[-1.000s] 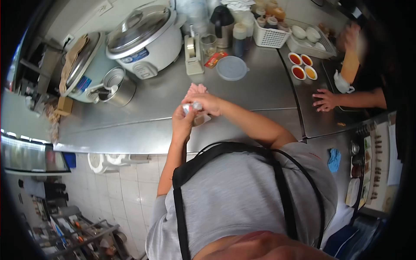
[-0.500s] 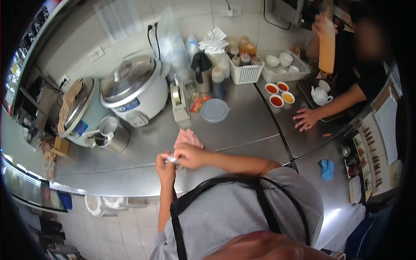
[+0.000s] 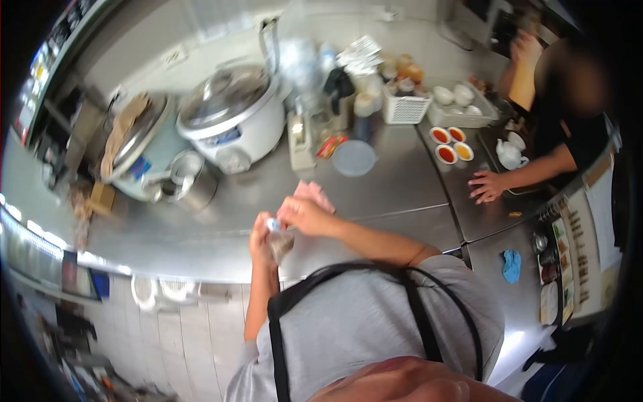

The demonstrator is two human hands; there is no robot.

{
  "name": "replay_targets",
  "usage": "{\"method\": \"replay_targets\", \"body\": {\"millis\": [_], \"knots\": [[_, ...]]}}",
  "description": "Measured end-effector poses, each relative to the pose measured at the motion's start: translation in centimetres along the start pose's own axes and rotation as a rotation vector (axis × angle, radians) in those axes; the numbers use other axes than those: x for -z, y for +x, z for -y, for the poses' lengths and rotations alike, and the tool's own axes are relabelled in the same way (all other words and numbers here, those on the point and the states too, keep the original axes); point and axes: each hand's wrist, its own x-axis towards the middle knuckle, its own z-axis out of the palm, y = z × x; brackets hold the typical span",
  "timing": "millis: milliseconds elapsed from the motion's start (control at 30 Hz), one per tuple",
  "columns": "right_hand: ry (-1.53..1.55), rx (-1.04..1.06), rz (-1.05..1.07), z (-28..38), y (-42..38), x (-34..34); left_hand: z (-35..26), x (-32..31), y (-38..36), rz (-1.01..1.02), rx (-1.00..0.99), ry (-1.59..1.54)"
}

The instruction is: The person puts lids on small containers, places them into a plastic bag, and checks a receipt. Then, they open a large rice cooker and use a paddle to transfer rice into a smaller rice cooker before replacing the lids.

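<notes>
Just over the near edge of the steel counter, my left hand (image 3: pixel 260 238) is closed on a small clear plastic bag (image 3: pixel 282 245). The bag hangs down with something brownish inside, and its gathered top looks white and blue. My right hand (image 3: pixel 305 216) pinches at that top, its fingers closed; motion blur hides the exact grip. Behind my right hand a crumpled pink cloth (image 3: pixel 316 194) lies on the counter. Farther back are a round translucent lid (image 3: pixel 354 159), a red and yellow packet (image 3: pixel 331 146) and a tape dispenser (image 3: pixel 301 144).
A large rice cooker (image 3: pixel 231 120) and a metal pot (image 3: pixel 193 181) stand at the left. Sauce bowls (image 3: pixel 447 155), a white teapot (image 3: pixel 510 155) and a blue cloth (image 3: pixel 511 266) are at the right. A co-worker's hand (image 3: pixel 487 186) rests on the counter there; their other hand is raised.
The bag's body now shows below my hands, where before only a white bit was seen between my fingers. The whole view has shifted slightly. The co-worker's raised hand has tilted the long orange-brown object.
</notes>
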Motion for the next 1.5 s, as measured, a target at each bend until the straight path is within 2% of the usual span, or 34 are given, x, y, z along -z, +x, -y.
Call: {"method": "replay_targets", "body": {"millis": [33,67,100,167,200,300,400,500,567,633,667,700,733,767,833,967,1033,1133,1200,1233,1300,1367,1433,1500], "knots": [[-0.055,-0.042,-0.006,0.9,0.2,-0.4,0.1,0.8,0.3,0.003,-0.074,0.089],[-0.112,-0.082,-0.008,1.9,0.5,-0.6,-0.1,0.5,0.4,-0.103,-0.063,0.232],[-0.266,-0.053,-0.062,2.8,0.8,-0.9,-0.8,-0.6,0.1,-0.092,-0.067,0.33],[-0.401,0.188,-0.161,-1.1,2.8,-0.2,-0.9,0.1,0.1,-0.068,0.016,0.277],[-0.326,-0.032,-0.141,0.6,3.0,-0.3,-0.9,0.6,0.0,-0.03,0.034,0.233],[-0.095,-0.008,-0.197,2.2,3.7,-0.3,-0.5,1.7,-0.5,0.026,0.049,0.159],[-0.339,0.1,-0.258,-0.7,4.2,-0.2,0.4,3.2,-0.7,-0.011,0.046,0.253],[-0.06,-0.002,-0.237,-1.8,3.4,0.7,3.0,5.2,-0.2,-0.001,-0.023,0.429],[-0.117,0.055,-0.244,-3.1,2.9,2.6,5.0,5.6,0.9,0.047,-0.131,0.603],[-0.367,0.157,-0.252,-2.4,2.4,5.1,5.9,5.2,1.5,0.003,-0.123,0.717],[-0.086,-0.05,-0.312,-1.3,2.2,6.8,6.6,5.9,2.2,-0.086,-0.206,0.883],[-0.106,-0.014,-0.404,0.7,1.8,9.3,7.7,7.4,3.3,-0.183,-0.304,1.04],[-0.121,0.024,-0.49,3.3,1.5,11.8,9.7,10.5,4.8,-0.287,-0.327,0.958],[-0.126,0.058,-0.569,5.4,1.1,14.4,9.1,10.5,5.7,-0.365,-0.367,1.057],[-0.254,0.107,-0.576,9.0,-0.3,20.1,8.4,11.1,7.6,-0.518,-0.477,1.099],[-0.543,0.227,-0.76,17.6,-3.6,31.4,8.4,16.0,11.1,-0.738,-0.416,1.041],[-0.599,0.294,-0.866,21.6,-5.1,37.2,7.6,12.4,10.6,-0.823,-0.461,1.123],[-0.581,0.373,-1.06,27.1,-6.4,44.6,9.1,15.6,11.0,-0.934,-0.429,1.313],[-0.474,0.458,-1.191,29.2,-6.0,49.9,10.3,14.4,10.4,-1.103,-0.528,1.429],[-0.606,0.517,-1.306,29.5,-5.1,54.4,10.5,13.6,9.9,-1.193,-0.576,1.485],[-0.804,0.523,-1.391,30.7,-4.6,61.3,10.1,11.8,8.4,-1.36,-0.464,1.525],[-0.903,0.38,-1.341,32.7,-5.3,63.6,9.6,10.9,6.0,-1.476,-0.378,1.438],[-1.003,0.168,-1.603,33.9,-4.8,62.8,8.6,10.8,2.8,-1.525,-0.344,1.239],[-1.027,0.066,-1.589,34.9,-4.8,62.5,7.2,9.9,-0.3,-1.709,-0.241,1.106]]}}
